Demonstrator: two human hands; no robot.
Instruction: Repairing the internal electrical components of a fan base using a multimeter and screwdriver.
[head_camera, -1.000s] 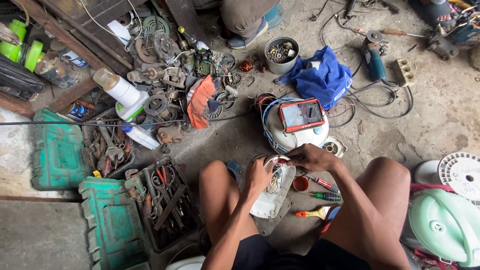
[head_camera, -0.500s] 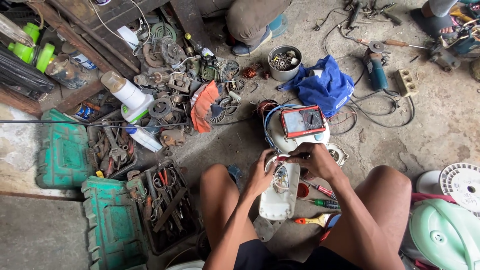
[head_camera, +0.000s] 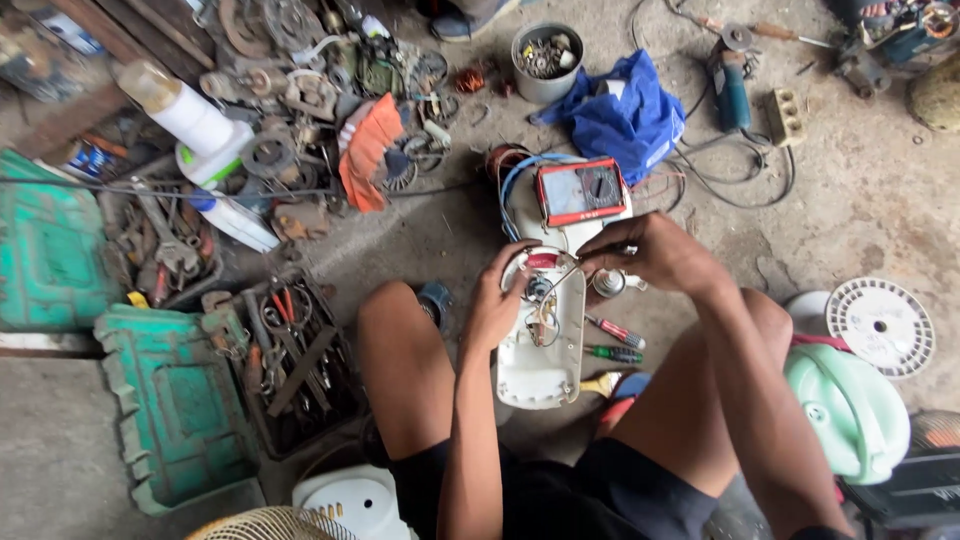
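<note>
Gripping the white oblong plastic fan housing (head_camera: 545, 345) on the concrete floor (head_camera: 860, 200) between the knees: left hand (head_camera: 497, 305) is clasping its side, right hand (head_camera: 650, 255) is pinching wiring at the top. Probably light, rigid; wires fragile, so grip the rim.

Repair workshop, floor level: bare concrete floor (head_camera: 880, 220), open green toolboxes (head_camera: 170, 400), scattered metal parts (head_camera: 300, 90), angle grinder (head_camera: 732, 85), multimeter (head_camera: 580, 190).
</note>
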